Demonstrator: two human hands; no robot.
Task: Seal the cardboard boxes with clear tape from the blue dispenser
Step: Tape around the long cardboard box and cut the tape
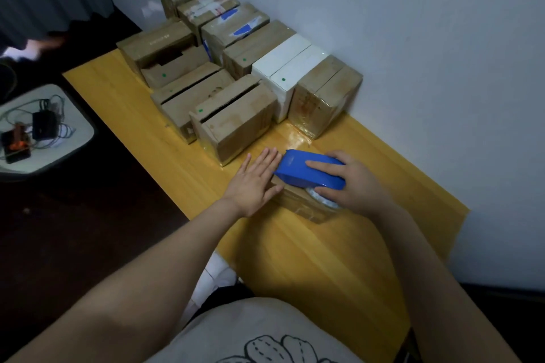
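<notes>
A small cardboard box (300,203) lies on the yellow wooden table (324,259) in front of me. The blue tape dispenser (298,169) sits on top of it, nose pointing left, with its clear tape roll (323,199) showing underneath. My right hand (351,183) grips the dispenser from above, fingers curled over its body. My left hand (255,181) lies flat with straight fingers against the box's left end, beside the dispenser's nose. Most of the box is hidden under the dispenser and hands.
Several cardboard boxes (236,121) and a white box (287,74) stand in rows at the table's far end along the wall (413,38). Two have open slits on top. A low grey stool (44,127) with cables and devices stands left of the table.
</notes>
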